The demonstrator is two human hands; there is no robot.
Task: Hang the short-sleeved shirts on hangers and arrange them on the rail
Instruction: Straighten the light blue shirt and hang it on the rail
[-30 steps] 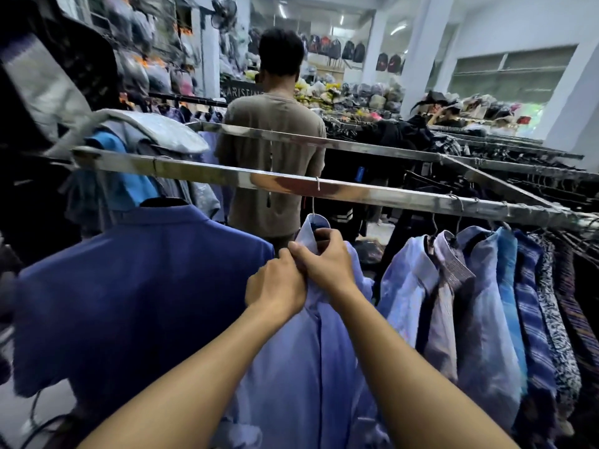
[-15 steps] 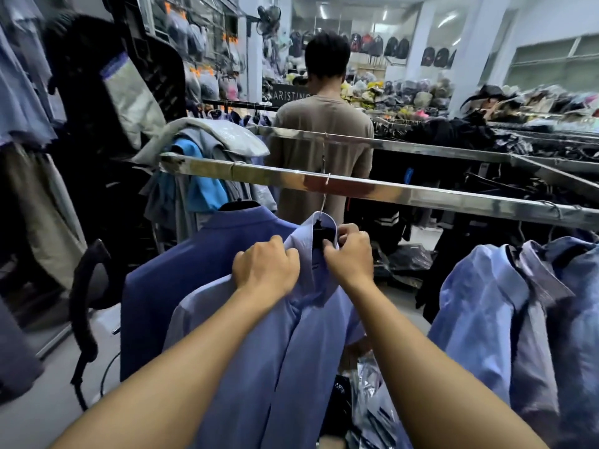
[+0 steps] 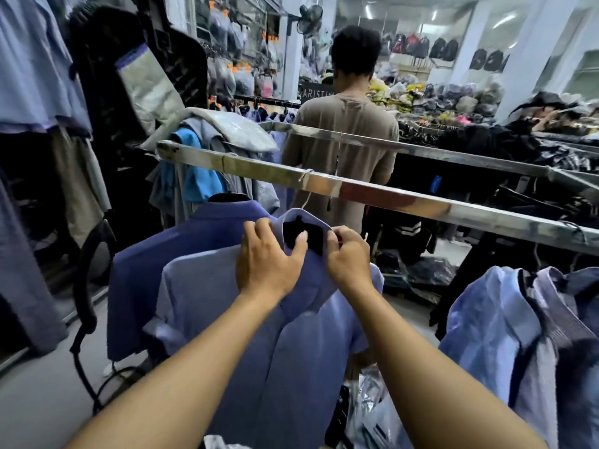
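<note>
Midway along the job, a person is settling a light blue shirt [image 3: 259,335] onto a black hanger [image 3: 301,233], whose thin hook appears to be catching the steel rail [image 3: 389,196] toward its left end. The left hand [image 3: 269,260] is lying spread across the shirt's shoulder, its fingers [image 3: 256,228] wide and flat on the cloth and the thumb reaching into the collar opening, seemingly pinning the garment so it is not sliding off the hanger. The right hand [image 3: 348,257] is working the other side of the collar, its fingers [image 3: 334,236] narrowed to a pinch on the collar edge, probably tugging it square over the hanger's neck. A darker blue shirt [image 3: 155,270] is hanging just beside it nearer the rail's left end, while a cluster of pale shirts [image 3: 518,319] is hanging well apart toward the right end, leaving a gap where this one is going. Beyond the rail, a person in a brown T-shirt [image 3: 343,137] is standing with their back turned, and clear plastic bags [image 3: 372,400] are lying below the shirt.
</note>
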